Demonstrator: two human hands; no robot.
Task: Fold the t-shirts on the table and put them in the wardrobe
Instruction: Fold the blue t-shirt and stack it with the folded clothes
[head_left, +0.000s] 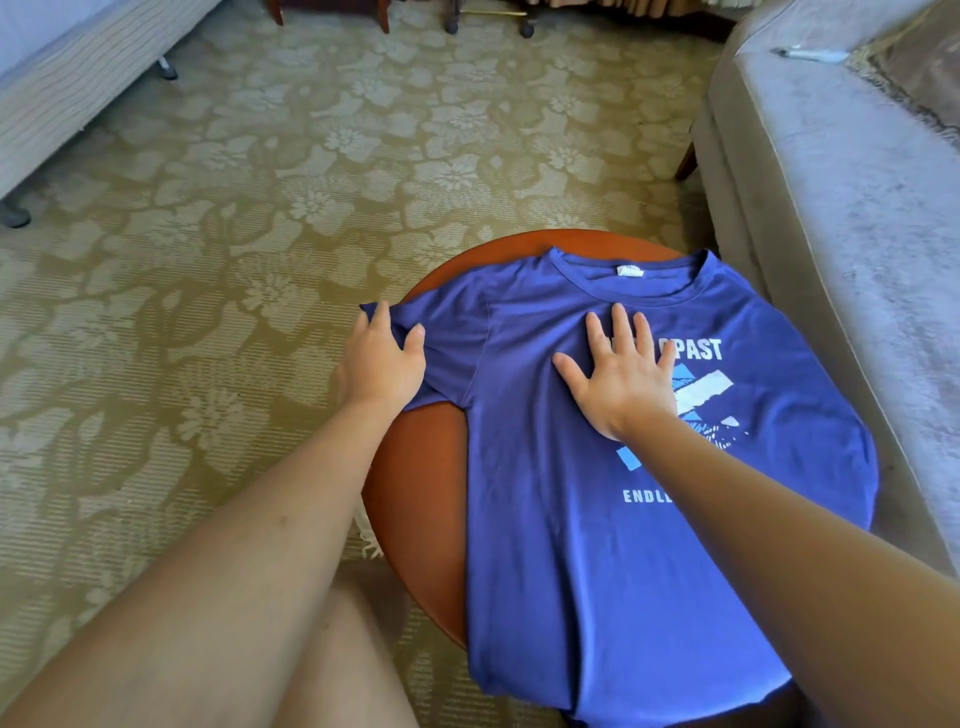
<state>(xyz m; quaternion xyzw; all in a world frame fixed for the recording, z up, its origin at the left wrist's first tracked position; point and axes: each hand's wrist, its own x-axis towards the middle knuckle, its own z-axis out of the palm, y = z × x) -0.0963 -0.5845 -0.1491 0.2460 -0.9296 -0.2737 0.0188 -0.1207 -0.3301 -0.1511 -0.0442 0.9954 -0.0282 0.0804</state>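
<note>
Fabric of a blue t-shirt (571, 545) is lying spread across a round reddish-brown table (418, 493), with its white and pale-blue print (698, 387) facing up. The shirt's long axis is running from the person outward, leaning a little to the right at the far end. The collar (628, 283) is pointing away from the person, toward the far rim. The hem (519, 691) is hanging over the near edge, and the shirt's right side is draping off the table toward a grey sofa (831, 208).

The person's left hand (382, 364) is reaching to the left edge of the table and pinching the sleeve (449, 364), with cloth bunching between the thumb and the fingers. That sleeve is sticking out sideways past the rim, over the flowered carpet (234, 234). The right hand (621, 379) is pressing flat on the chest just below the collar, with its fingers spread wide and partly covering the printed lettering.
</note>
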